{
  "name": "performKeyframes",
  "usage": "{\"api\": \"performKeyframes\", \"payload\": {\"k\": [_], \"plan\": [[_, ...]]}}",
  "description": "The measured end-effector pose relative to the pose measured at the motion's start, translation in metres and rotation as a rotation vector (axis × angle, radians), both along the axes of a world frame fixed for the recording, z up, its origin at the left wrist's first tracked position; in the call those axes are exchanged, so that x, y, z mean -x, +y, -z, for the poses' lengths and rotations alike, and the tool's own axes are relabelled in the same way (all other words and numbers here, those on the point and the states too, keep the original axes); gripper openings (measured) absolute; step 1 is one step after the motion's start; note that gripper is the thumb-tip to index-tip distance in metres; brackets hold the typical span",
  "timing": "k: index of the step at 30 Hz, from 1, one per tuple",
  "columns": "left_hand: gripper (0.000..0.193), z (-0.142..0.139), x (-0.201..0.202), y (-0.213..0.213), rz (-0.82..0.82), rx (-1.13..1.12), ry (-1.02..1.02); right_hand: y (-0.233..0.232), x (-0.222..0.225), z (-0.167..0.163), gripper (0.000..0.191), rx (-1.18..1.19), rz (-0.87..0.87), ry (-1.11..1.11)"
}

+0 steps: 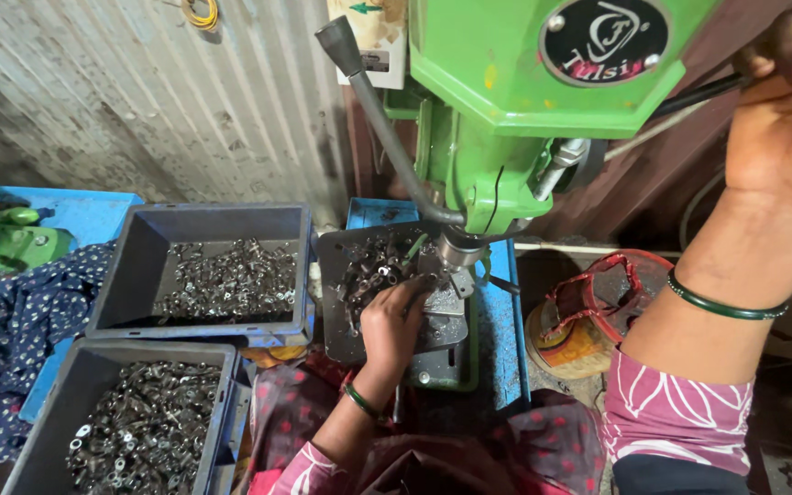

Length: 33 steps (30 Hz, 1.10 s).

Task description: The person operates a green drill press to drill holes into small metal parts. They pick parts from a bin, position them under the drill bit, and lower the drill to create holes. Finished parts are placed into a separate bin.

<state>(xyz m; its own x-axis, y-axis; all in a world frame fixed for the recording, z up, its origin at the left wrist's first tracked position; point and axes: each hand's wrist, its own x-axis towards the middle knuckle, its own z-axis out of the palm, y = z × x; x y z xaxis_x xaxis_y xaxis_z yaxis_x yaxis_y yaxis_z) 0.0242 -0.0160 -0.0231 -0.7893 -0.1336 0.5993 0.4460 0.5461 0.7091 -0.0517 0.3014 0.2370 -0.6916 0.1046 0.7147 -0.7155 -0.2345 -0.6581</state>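
Nearest, bottom left: 1 grey crate [11, 467] filled with small bright metal parts, beside a dark spotted cloth [2, 339].

Centre, above the lap: left hand [394, 321], green bangle [359, 401] at the wrist, palm down on the clamping fixture [446, 307] of the drill table. Fingers curled together and pressed down towards the spot under the spindle. Tips hidden behind the knuckles, so cannot tell whether pinching a part or only steadying one. Workpiece itself not separable from the fixture at this size; judged to sit below the chuck [458, 247], just beyond the fingertips.

Touching the fixture on its left: dark steel tray [332, 316] carrying a loose heap of the same parts [373, 270]. Further left: a 2nd grey crate [139, 240], roughly half full. To the right of the blue bench top [506, 339]: a red and yellow wound object [611, 293], apart from the work.

Above and behind: green bench drill head [506, 82], 1 free feed lever [387, 119] slanting up to a black knob. Top right: right hand [781, 128] raised, fingers wrapped tight round another dark feed lever [698, 92]. Farthest: corrugated sheet wall [139, 92].

Step in hand, as judged: part seated and held, feed lever gripped, chuck just above the fixture. Any feed from here calls for a steady pull on the lever, firm downward pressure from the left hand, and fingertips kept clear of the tool.
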Motion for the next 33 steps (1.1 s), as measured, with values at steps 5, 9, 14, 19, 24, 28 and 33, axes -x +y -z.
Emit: {"api": "performKeyframes", "payload": {"k": [5,9,14,19,24,28,33], "plan": [[0.023,0.012,0.003,0.001,0.007,-0.058,0.001,-0.007,-0.007,0.006,0.044,-0.011,0.004,0.006],[0.023,0.02,0.008,0.001,0.043,-0.183,-0.074,-0.01,-0.012,0.008,0.044,-0.023,0.005,0.007],[0.026,0.019,0.009,0.001,0.131,-0.215,0.039,-0.011,-0.014,0.003,0.044,-0.033,0.009,0.017],[0.023,0.009,0.018,0.005,0.05,-0.111,-0.181,-0.009,-0.012,0.005,0.043,-0.033,-0.001,0.019],[0.029,-0.002,0.011,0.008,-0.054,0.303,0.106,-0.015,-0.021,0.01,0.043,-0.012,-0.001,0.033],[0.048,-0.012,-0.029,0.0,-0.022,0.384,0.08,-0.02,-0.063,0.025,0.042,0.039,-0.01,0.075],[0.055,-0.024,-0.038,-0.006,-0.035,0.395,0.015,-0.021,-0.097,0.067,0.042,0.155,-0.014,0.163]]}}
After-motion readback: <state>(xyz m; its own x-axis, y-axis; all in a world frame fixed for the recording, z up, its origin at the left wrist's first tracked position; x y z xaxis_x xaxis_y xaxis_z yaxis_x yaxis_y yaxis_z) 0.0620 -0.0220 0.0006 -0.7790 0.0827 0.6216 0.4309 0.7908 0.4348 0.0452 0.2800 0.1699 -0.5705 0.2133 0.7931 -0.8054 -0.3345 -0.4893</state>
